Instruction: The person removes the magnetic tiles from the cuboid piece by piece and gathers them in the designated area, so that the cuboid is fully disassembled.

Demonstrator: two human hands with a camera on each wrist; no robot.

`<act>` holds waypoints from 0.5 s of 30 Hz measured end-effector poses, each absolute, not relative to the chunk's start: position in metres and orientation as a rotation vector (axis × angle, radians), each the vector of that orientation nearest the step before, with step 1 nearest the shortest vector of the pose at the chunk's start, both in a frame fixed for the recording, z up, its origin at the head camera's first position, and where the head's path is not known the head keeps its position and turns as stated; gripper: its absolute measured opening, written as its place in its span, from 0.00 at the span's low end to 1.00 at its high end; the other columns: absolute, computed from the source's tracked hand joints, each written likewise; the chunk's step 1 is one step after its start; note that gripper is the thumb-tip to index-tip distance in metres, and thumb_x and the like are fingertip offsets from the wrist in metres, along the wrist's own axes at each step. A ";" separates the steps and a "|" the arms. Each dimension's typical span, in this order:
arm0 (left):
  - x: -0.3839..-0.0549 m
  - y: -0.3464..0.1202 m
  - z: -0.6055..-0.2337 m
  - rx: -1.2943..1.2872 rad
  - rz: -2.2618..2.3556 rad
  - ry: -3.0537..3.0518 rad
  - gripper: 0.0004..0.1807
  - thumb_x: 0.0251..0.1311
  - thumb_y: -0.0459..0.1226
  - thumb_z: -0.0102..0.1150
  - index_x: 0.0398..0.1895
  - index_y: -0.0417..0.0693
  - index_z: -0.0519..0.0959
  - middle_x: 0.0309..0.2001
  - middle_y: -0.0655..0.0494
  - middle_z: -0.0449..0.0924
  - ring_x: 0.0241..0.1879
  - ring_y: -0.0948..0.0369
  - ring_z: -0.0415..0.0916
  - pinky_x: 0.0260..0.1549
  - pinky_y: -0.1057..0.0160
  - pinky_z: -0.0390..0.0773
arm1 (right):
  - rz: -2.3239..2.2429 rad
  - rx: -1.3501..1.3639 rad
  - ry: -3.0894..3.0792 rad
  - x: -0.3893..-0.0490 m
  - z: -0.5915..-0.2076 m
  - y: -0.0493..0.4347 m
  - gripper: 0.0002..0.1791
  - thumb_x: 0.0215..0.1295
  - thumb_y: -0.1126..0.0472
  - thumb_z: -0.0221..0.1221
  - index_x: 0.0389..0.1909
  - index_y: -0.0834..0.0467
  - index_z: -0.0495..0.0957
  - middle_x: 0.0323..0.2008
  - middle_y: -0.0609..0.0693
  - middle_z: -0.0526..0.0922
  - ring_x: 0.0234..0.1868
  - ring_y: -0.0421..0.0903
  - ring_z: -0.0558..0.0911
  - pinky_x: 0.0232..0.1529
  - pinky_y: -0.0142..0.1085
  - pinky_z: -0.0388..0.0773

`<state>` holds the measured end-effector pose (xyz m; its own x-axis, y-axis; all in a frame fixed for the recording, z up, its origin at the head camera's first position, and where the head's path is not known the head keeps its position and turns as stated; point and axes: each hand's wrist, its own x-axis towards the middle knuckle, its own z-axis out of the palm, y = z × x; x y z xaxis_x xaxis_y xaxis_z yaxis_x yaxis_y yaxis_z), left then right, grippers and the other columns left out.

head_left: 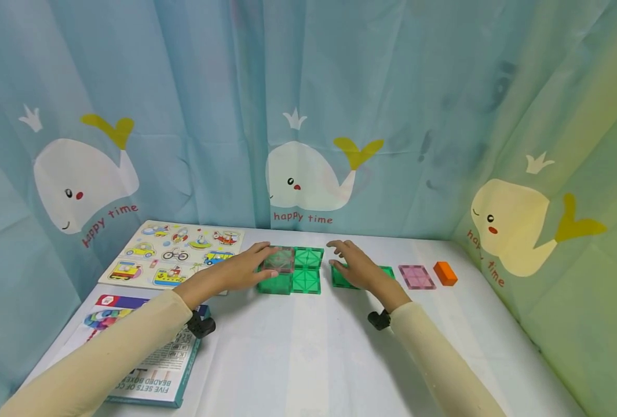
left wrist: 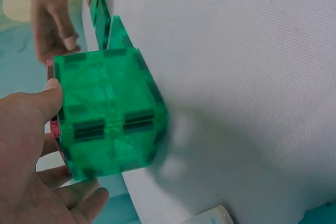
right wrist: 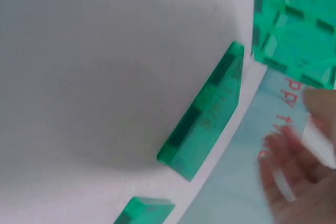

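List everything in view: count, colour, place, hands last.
Build: 1, green-pink, middle
Loose tiles: 2, green, right of build
Pink tile: 1, pink, farther right
Block: 1, orange, far right
Puzzle: 1, multicoloured, back left
Box: 1, multicoloured, front left
Table: 1, white, underneath
Curtains: count unclear, blue-green, behind
Whales: 3, pale, on curtains
Devices: 2, black, wrists
Sleeves: 2, cream, forearms
Left hand: 1, bare, at build
Right hand: 1, bare, over loose tiles

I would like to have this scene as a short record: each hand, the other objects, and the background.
Left hand: holds the upper pink tile, on top of a green tile box
Right hand: empty, near loose green tiles
Further right: a flat pink tile, then an orange block
Left side: picture board; printed box nearer the person
Background: curtain with whales
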<state>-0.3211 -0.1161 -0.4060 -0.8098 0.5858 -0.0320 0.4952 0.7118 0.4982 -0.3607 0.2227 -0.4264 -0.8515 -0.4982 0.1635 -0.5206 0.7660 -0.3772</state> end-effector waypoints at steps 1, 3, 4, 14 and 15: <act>-0.321 -0.116 -0.406 0.867 0.714 2.727 0.39 0.81 0.55 0.49 0.86 0.51 0.53 0.85 0.38 0.44 0.82 0.39 0.52 0.74 0.36 0.63 | 0.659 0.872 -2.870 -0.361 -0.426 0.220 0.25 0.80 0.61 0.59 0.73 0.60 0.70 0.61 0.61 0.77 0.61 0.57 0.80 0.61 0.54 0.80; -0.319 -0.115 -0.405 0.856 0.713 2.722 0.39 0.81 0.55 0.50 0.86 0.51 0.53 0.85 0.38 0.43 0.82 0.39 0.52 0.74 0.36 0.64 | 0.682 0.920 -2.807 -0.360 -0.424 0.215 0.24 0.80 0.62 0.60 0.72 0.58 0.72 0.61 0.59 0.77 0.60 0.56 0.80 0.60 0.52 0.81; -0.319 -0.115 -0.404 0.851 0.710 2.721 0.39 0.81 0.55 0.50 0.86 0.51 0.53 0.85 0.39 0.43 0.82 0.39 0.53 0.74 0.36 0.64 | 0.689 0.936 -2.782 -0.360 -0.424 0.213 0.24 0.79 0.63 0.60 0.72 0.57 0.73 0.62 0.58 0.77 0.60 0.55 0.80 0.60 0.51 0.81; -0.322 -0.114 -0.405 0.837 0.670 2.730 0.40 0.81 0.56 0.50 0.86 0.53 0.53 0.85 0.40 0.43 0.81 0.40 0.55 0.72 0.37 0.67 | 0.578 1.109 -2.658 -0.358 -0.429 0.191 0.26 0.76 0.69 0.62 0.71 0.53 0.75 0.61 0.55 0.78 0.58 0.51 0.80 0.56 0.45 0.83; -0.322 -0.114 -0.405 0.836 0.668 2.731 0.40 0.80 0.56 0.50 0.86 0.53 0.53 0.85 0.40 0.43 0.81 0.40 0.56 0.72 0.37 0.67 | 0.550 1.107 -2.658 -0.359 -0.431 0.190 0.26 0.76 0.69 0.62 0.71 0.51 0.75 0.60 0.54 0.78 0.58 0.50 0.80 0.56 0.45 0.83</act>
<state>-0.3223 -0.1140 -0.4051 -0.8177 0.5721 -0.0643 0.4778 0.7367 0.4785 -0.3590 0.1896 -0.4306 -0.6958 -0.6381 0.3297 -0.7165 0.6483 -0.2574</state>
